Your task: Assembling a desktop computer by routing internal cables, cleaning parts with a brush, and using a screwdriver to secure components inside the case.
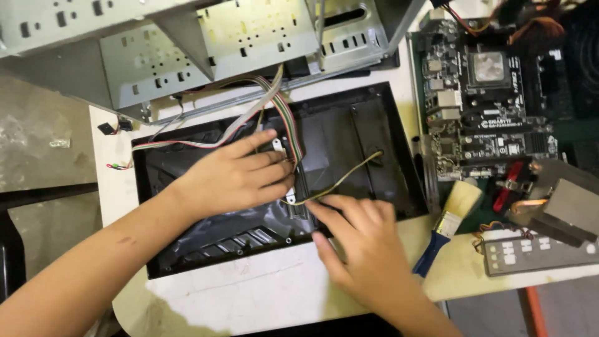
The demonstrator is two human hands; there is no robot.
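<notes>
A pale, worn table (262, 293) stood over a grey concrete floor (37, 137), dimly lit and stained.

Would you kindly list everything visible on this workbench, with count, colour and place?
Plastic front panel: one, black, flat on the table centre, inner side up.
Ribbon cable: one bundle, multicoloured, running from the case down onto the panel.
Thin wire: one, yellowish, lying across the panel towards the fingers.
Computer case: one, grey metal, top left.
Motherboard: one, dark green and black, upper right.
Brush: one, pale bristles and blue handle, right of the panel.
Heatsink: one, grey metal with copper pipes, far right.
Port shield plate: one, silver, lower right.
Table: one, white, under everything.
Left hand: one, resting on the panel by the ribbon cable.
Right hand: one, fingertips at the thin wire.
</notes>
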